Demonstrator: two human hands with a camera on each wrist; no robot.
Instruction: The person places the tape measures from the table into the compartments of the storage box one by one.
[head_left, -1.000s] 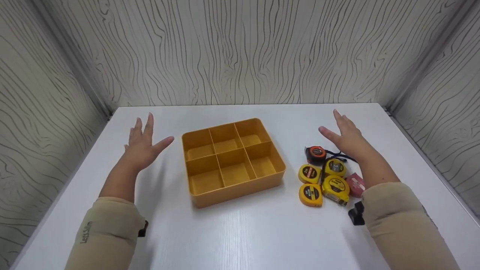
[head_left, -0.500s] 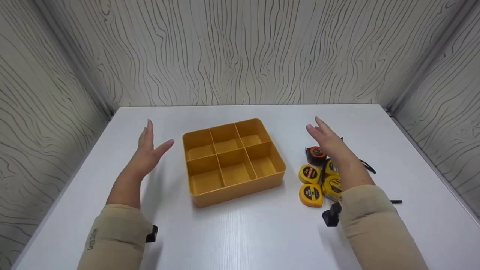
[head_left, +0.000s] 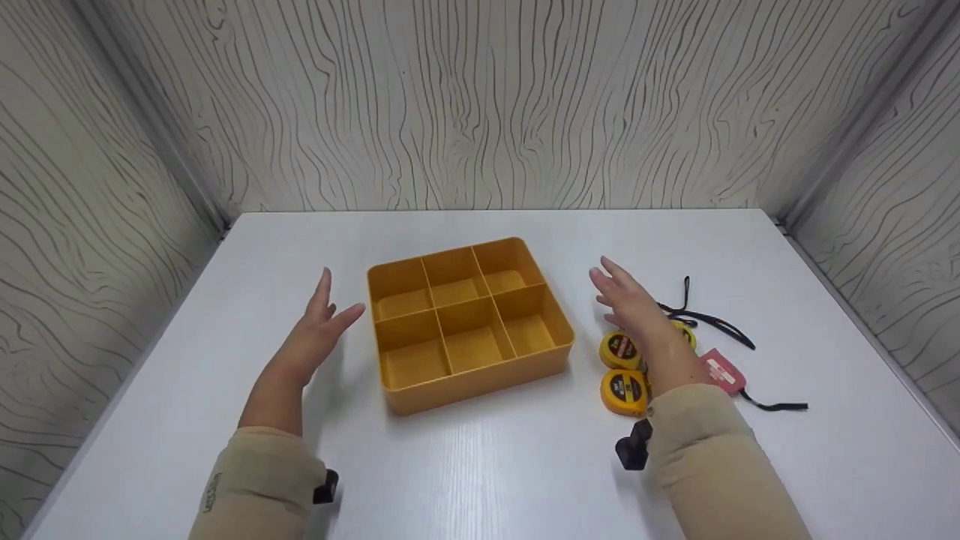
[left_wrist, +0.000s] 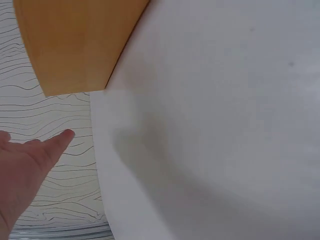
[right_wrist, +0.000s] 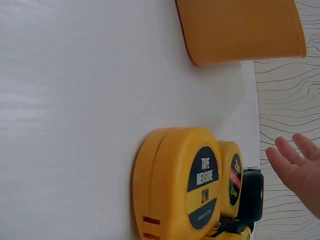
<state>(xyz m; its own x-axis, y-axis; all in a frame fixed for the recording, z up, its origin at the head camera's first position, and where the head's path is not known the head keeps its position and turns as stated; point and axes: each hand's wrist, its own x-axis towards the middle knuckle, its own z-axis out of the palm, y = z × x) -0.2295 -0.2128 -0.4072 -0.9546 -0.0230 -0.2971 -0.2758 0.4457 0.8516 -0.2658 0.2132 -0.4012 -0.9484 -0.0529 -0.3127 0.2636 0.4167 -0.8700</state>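
A yellow-orange box (head_left: pixel 480 377) with six compartments, all without contents, lies slightly turned on the table. To its left my left hand (head_left: pixel 311 337) hovers with fingers extended, holding nothing. My right hand (head_left: pixel 634 307) is spread in the air over the tape measures, right of the box, touching none. Two yellow tape measures (head_left: pixel 624 391) show beside the right forearm, and a pink one (head_left: pixel 722 371) lies right of it. In the right wrist view a yellow tape measure (right_wrist: pixel 175 185) stands near a black one (right_wrist: pixel 252 195). The right arm hides part of the group.
Black straps (head_left: pixel 712 321) trail over the table (head_left: pixel 465 472) behind and right of the tape measures. A wood-patterned panel (head_left: pixel 480 105) rises at the back, with similar panels on the left (head_left: pixel 67 225) and right (head_left: pixel 892 195). A dark device sits at each wrist.
Both hands have moved inward toward the box and somewhat nearer the front. The right arm now covers other tape measures and shows the pink one again. The box has not moved.
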